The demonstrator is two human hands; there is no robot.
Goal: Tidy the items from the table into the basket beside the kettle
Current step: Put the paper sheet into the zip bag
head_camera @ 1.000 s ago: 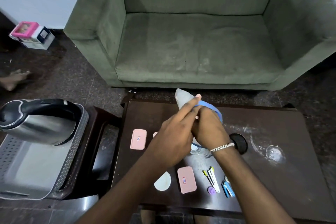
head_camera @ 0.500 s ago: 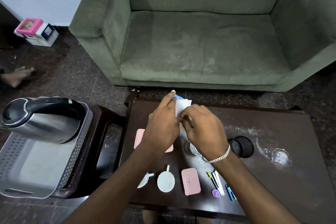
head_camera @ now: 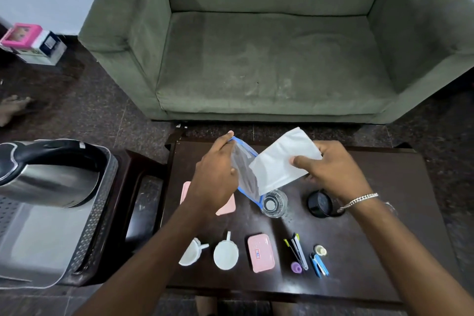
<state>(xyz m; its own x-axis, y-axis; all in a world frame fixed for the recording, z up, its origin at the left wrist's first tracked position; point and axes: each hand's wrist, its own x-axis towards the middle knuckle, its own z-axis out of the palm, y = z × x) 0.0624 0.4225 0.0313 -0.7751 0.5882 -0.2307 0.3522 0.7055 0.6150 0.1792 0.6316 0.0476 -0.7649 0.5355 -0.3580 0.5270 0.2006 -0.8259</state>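
Above the dark table (head_camera: pixel 372 238), my left hand (head_camera: pixel 215 177) grips a clear pouch with a blue rim (head_camera: pixel 245 169). My right hand (head_camera: pixel 331 169) holds a white folded sheet (head_camera: pixel 279 161), one end of which overlaps the pouch. On the table lie pink cases (head_camera: pixel 260 253) (head_camera: pixel 227 206), two white funnels (head_camera: pixel 225 254) (head_camera: pixel 191 254), a glass jar (head_camera: pixel 274 204), a black lid (head_camera: pixel 319 204), clippers (head_camera: pixel 297 250) (head_camera: pixel 318 264) and small caps (head_camera: pixel 296 267). The grey perforated basket (head_camera: pixel 97 213) stands at the left behind the steel kettle (head_camera: pixel 46 177).
A green sofa (head_camera: pixel 269 54) stands beyond the table. A dark side stand (head_camera: pixel 143 202) sits between basket and table. A pink and white box (head_camera: pixel 33 42) lies on the floor at far left, and another person's foot (head_camera: pixel 12 108) shows at the left edge.
My hands have drawn apart. The right hand has pulled the white sheet out to the right, away from the pouch, which the left hand keeps hold of.
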